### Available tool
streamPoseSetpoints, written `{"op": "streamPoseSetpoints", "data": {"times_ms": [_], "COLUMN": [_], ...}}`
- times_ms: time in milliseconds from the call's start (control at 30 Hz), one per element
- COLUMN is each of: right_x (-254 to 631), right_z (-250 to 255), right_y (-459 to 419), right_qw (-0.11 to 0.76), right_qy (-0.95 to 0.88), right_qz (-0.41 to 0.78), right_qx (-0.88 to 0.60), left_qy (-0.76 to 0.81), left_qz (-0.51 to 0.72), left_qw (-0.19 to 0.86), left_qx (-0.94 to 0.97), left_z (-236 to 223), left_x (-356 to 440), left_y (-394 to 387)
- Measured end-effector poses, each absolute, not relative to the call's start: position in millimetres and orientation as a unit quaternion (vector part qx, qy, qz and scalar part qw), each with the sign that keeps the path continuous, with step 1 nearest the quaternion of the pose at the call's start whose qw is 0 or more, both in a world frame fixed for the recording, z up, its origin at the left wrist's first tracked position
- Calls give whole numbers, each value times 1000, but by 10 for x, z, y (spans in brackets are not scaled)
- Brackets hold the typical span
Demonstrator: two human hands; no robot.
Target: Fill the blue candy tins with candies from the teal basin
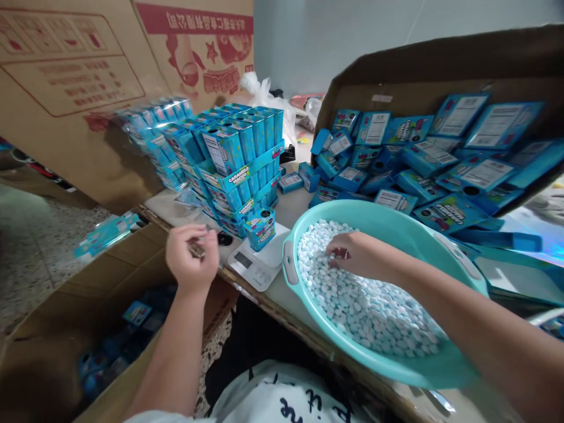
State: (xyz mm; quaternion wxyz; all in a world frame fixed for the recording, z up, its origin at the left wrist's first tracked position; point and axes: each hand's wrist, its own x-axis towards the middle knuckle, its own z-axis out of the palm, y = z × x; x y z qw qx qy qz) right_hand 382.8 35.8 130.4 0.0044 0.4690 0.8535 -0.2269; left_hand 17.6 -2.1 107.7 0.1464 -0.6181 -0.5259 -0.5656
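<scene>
My right hand point(355, 254) reaches into a turquoise basin point(288, 261), fingers curled down among white and pale blue candies point(374, 311). A dark reddish-brown spot shows between the fingers; I cannot make out what it is. My left hand point(194, 249) is raised at the table edge, its fingers curled and the thumb tip close to them; whatever may be inside is hidden. Just to its right, a small blue candy box point(259, 229) stands upright with a dark hole in its top, on a white kitchen scale point(258, 261).
Stacked display trays point(244, 167) full of blue boxes stand behind the scale. At the back right, a tipped carton point(396, 70) spills loose blue boxes. An open carton point(44, 329) with boxes inside is at lower left. A metal utensil point(440, 402) lies below the basin.
</scene>
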Motion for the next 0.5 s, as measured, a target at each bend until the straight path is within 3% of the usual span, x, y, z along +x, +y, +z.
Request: {"op": "streamPoseSetpoints", "data": {"times_ms": [67, 167, 333, 500], "right_x": [3812, 3736, 3475, 3304], "right_z": [1375, 1568, 1865, 1733], "right_y": [405, 606, 944, 829], "right_qw": [14, 36, 43, 12], "right_qy": [860, 861, 849, 892], "right_qz": [-203, -170, -132, -189], "right_qx": [468, 479, 511, 410], "left_qy": [-593, -723, -795, -827], "left_qz": [-593, -522, -399, -291], "left_qw": [154, 146, 112, 92], "left_qx": [-523, -428, -443, -472], "left_z": [991, 877, 679, 504], "left_x": [-117, -515, -822, -765], "left_y": [101, 485, 1018, 1100]}}
